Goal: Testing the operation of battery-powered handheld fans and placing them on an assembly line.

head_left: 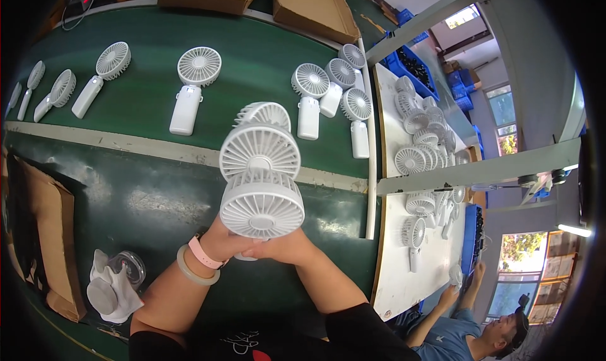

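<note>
Three white handheld fans are bunched one behind another in front of me, heads facing up: the nearest fan, the middle fan and the farthest fan. My left hand, on an arm with a pink wristband and a pale bangle, is closed around the bundle from the left. From the right, my right hand closes on the same fans just below the nearest head. The heads cover most of my fingers and nearly all of the handles. Beyond my hands, a single white fan lies on the green belt.
More fans lie along the belt, including a cluster at its right end. Cardboard boxes sit behind it. A white cloth is by my left elbow. A white side table bears many fans; a co-worker sits there.
</note>
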The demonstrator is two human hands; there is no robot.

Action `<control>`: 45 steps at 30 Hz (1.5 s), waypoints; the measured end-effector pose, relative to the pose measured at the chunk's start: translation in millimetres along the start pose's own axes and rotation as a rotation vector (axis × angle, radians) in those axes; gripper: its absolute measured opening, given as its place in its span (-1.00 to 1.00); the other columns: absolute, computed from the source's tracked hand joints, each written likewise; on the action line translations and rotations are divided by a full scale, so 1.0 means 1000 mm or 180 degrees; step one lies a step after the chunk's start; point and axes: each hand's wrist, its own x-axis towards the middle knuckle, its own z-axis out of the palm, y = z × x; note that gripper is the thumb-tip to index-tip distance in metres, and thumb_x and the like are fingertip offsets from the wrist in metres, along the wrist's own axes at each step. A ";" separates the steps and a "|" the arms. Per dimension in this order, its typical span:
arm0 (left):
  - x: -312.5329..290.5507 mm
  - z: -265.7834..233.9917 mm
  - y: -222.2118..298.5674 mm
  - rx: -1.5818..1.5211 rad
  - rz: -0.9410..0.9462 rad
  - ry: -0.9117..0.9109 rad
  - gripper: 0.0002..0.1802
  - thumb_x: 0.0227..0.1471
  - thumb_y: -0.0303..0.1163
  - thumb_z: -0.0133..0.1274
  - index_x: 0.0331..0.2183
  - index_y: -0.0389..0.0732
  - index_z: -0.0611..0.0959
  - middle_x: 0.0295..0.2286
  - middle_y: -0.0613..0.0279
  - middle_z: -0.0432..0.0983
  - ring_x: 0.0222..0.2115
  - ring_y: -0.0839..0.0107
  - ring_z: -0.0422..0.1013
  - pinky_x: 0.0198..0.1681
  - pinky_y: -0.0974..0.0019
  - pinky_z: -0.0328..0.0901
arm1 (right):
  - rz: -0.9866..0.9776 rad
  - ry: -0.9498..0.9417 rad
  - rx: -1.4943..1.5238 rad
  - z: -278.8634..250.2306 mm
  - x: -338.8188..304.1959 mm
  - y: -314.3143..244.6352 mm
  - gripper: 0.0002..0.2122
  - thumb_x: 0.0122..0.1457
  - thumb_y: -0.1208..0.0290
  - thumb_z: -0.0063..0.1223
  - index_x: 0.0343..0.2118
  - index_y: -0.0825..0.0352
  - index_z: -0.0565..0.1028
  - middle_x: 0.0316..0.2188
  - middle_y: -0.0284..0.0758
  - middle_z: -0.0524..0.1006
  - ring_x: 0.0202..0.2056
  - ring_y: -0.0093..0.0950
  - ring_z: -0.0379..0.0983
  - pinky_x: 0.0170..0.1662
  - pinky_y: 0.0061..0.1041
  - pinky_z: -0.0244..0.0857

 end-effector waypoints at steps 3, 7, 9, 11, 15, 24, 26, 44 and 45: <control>-0.002 -0.002 -0.005 0.0065 0.0000 0.0017 -0.12 -0.27 -0.49 0.13 0.10 -0.26 0.08 0.02 0.16 0.15 0.05 0.36 0.12 0.09 0.27 0.04 | -0.0085 0.0076 0.0094 -0.004 0.000 0.004 0.16 -0.52 0.30 0.44 0.16 0.35 -0.19 0.10 -0.22 0.05 0.13 -0.38 0.01 0.14 -0.36 -0.05; 0.002 -0.002 -0.002 0.0287 0.0538 0.0023 -0.07 -0.19 -0.15 0.14 0.12 -0.25 0.03 0.12 0.09 -0.07 0.14 0.29 -0.09 0.16 0.22 -0.17 | -0.0316 0.0185 0.0752 0.002 0.003 -0.014 -0.10 -0.41 0.40 0.33 0.09 0.39 0.07 0.01 -0.29 0.22 0.03 -0.45 0.17 0.07 -0.44 0.06; 0.011 -0.011 -0.006 0.1192 0.0904 -0.0122 -0.04 -0.15 0.10 0.03 0.12 -0.27 0.05 0.14 -0.02 -0.21 0.17 0.15 -0.21 0.17 0.15 -0.23 | -0.0223 0.0162 0.1126 -0.004 0.001 -0.014 -0.16 -0.34 0.33 0.32 0.08 0.39 0.13 -0.01 -0.30 0.27 0.02 -0.44 0.21 0.06 -0.44 0.10; 0.013 0.001 0.002 0.1931 0.1070 -0.0038 -0.08 -0.12 0.13 -0.01 0.10 -0.28 0.10 0.14 -0.10 -0.22 0.17 0.08 -0.22 0.16 0.12 -0.24 | -0.0249 -0.0040 0.1462 -0.012 0.001 -0.013 -0.14 -0.31 0.23 0.32 0.10 0.37 0.10 0.02 -0.27 0.25 0.04 -0.39 0.20 0.07 -0.40 0.11; 0.013 -0.006 -0.001 0.1396 0.0973 -0.0174 -0.18 -0.11 -0.06 0.02 0.10 -0.25 0.12 0.15 -0.02 -0.14 0.20 0.10 -0.27 0.17 0.13 -0.26 | -0.0482 -0.0152 0.2103 -0.024 0.005 -0.003 -0.13 -0.30 -0.07 0.24 0.07 0.29 0.13 -0.02 -0.13 0.27 -0.04 -0.19 0.29 0.02 -0.22 0.22; 0.013 0.000 0.007 0.1149 0.0728 -0.0206 -0.18 -0.28 -0.58 0.05 0.09 -0.20 0.15 0.13 0.09 0.00 0.20 0.19 -0.22 0.18 0.18 -0.24 | -0.0748 -0.0929 0.3053 -0.034 0.009 -0.003 -0.10 -0.26 -0.29 0.07 0.07 0.30 0.14 -0.01 0.05 0.22 -0.10 -0.03 0.30 -0.15 -0.08 0.33; 0.014 -0.002 0.007 0.1294 0.0788 -0.0236 -0.18 -0.29 -0.59 0.06 0.09 -0.19 0.16 0.13 0.10 0.01 0.20 0.18 -0.22 0.19 0.17 -0.23 | -0.0736 -0.0983 0.3149 -0.035 0.010 -0.001 -0.09 -0.27 -0.27 0.11 0.07 0.30 0.13 -0.01 0.04 0.22 -0.08 -0.01 0.29 -0.13 -0.06 0.32; 0.017 -0.006 0.000 0.0157 0.0432 -0.0317 -0.53 -0.29 -0.63 0.02 -0.22 -0.14 0.35 0.16 0.06 -0.10 0.11 0.26 0.04 0.12 0.16 -0.03 | -0.0573 -0.0343 0.3143 -0.033 0.003 -0.007 -0.24 -0.23 0.01 0.13 0.03 0.37 0.18 -0.06 -0.01 0.30 -0.05 -0.07 0.27 -0.03 -0.08 0.23; 0.015 -0.007 0.002 -0.0012 0.0264 -0.0247 -0.58 -0.28 -0.58 0.05 -0.25 -0.15 0.37 0.15 0.05 -0.08 0.09 0.25 0.09 0.12 0.16 -0.01 | -0.0584 -0.0127 0.3104 -0.027 -0.003 -0.017 -0.26 -0.23 0.02 0.13 0.01 0.38 0.20 -0.10 -0.06 0.34 -0.09 -0.17 0.32 -0.06 -0.18 0.27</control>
